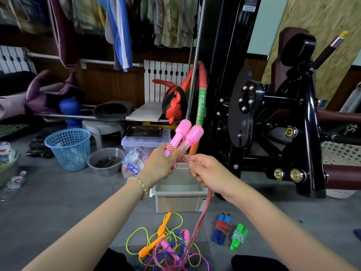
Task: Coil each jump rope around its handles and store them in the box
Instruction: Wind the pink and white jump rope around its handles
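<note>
Writing: a white "35" with a small "cm" shows on a black part [320, 128] at the right edge. The sticker [250, 3] high on the black machine [220, 75] and the label of the bottle [13, 184] are too small to read.
Left hand [162, 165]: fingers curled round the two pink handles [187, 133], held side by side, caps up, above the box [175, 200].
Right hand [207, 171]: fingers pinch the striped rope [203, 216] just beside the handles; one turn lies across them.
Rope: hangs from the right hand to the floor [58, 202], its lower end lost in the tangle of ropes [166, 245].
Box: beige, open, on the floor; its far rim is hidden behind the hands and its inside cannot be made out.
Coiled ropes: the blue-handled rope [221, 228] and the green-handled rope [238, 238] lie on the floor right of the tangle, outside the box.
Cut off: the tangle's near edge runs out of the frame.
</note>
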Demonstrator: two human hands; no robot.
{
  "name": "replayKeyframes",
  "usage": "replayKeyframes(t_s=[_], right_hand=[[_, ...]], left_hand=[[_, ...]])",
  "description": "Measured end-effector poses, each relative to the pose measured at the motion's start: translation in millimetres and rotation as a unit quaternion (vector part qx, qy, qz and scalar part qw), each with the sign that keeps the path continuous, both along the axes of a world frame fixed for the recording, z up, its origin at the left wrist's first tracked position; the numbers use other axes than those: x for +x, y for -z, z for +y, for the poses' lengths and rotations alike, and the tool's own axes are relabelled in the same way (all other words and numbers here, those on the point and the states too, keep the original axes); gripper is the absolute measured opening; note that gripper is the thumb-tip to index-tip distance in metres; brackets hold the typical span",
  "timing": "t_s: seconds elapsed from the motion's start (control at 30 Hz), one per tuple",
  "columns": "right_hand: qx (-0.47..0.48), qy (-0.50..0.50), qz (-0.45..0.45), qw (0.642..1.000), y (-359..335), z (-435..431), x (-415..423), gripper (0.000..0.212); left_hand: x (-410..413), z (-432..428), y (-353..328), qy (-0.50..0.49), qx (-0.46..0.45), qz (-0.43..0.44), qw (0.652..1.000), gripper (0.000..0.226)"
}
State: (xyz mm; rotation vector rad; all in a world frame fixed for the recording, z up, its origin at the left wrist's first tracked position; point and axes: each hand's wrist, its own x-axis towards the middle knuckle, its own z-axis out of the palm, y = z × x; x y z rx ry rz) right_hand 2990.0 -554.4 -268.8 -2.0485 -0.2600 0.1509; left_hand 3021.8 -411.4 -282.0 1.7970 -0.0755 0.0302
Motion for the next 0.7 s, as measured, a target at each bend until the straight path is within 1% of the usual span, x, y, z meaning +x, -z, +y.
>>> replayKeyframes(t_s=[0.07, 0.17, 0.2, 0.3, 0.37, 0.4, 0.47, 0.57, 0.63, 0.7], right_hand=[[-0.009, -0.011, 0.013, 1.000, -11, -2, -3, 0.025], [0.018, -0.020, 0.029, 0.999, -29, -9, -3, 0.021], [0.030, -0.024, 0.034, 0.999, -35, -12, -1, 0.019], [0.054, -0.035, 0.059, 0.996, -46, -23, 4, 0.013], [0.043, -0.048, 0.069, 0.996, -48, -26, 6, 0.010], [0.029, -0.057, 0.069, 0.996, -48, -25, 5, 0.010], [0.001, -0.073, 0.065, 0.995, -48, -18, 2, 0.011], [-0.021, -0.088, 0.058, 0.994, -49, -9, -1, 0.012], [-0.028, -0.088, 0.054, 0.994, -50, -9, 0, 0.012], [-0.033, -0.087, 0.057, 0.994, -51, -13, 2, 0.011]], left_hand=[[4, 3, 3, 0.003, 0.054, -0.022, 0.998, 0.034], [2, 5, 4, 0.075, 0.169, -0.029, 0.982, 0.025], [0, 6, 3, 0.103, 0.189, -0.026, 0.976, 0.028], [-11, 10, -8, 0.164, 0.210, -0.011, 0.964, 0.032], [-18, 11, -16, 0.194, 0.227, -0.032, 0.954, 0.026], [-21, 10, -18, 0.205, 0.245, -0.059, 0.946, 0.021], [-26, 7, -19, 0.217, 0.287, -0.101, 0.928, 0.021], [-25, 4, -15, 0.219, 0.287, -0.108, 0.926, 0.017], [-23, 6, -12, 0.198, 0.303, -0.117, 0.925, 0.017], [-19, 10, -10, 0.174, 0.334, -0.117, 0.919, 0.032]])
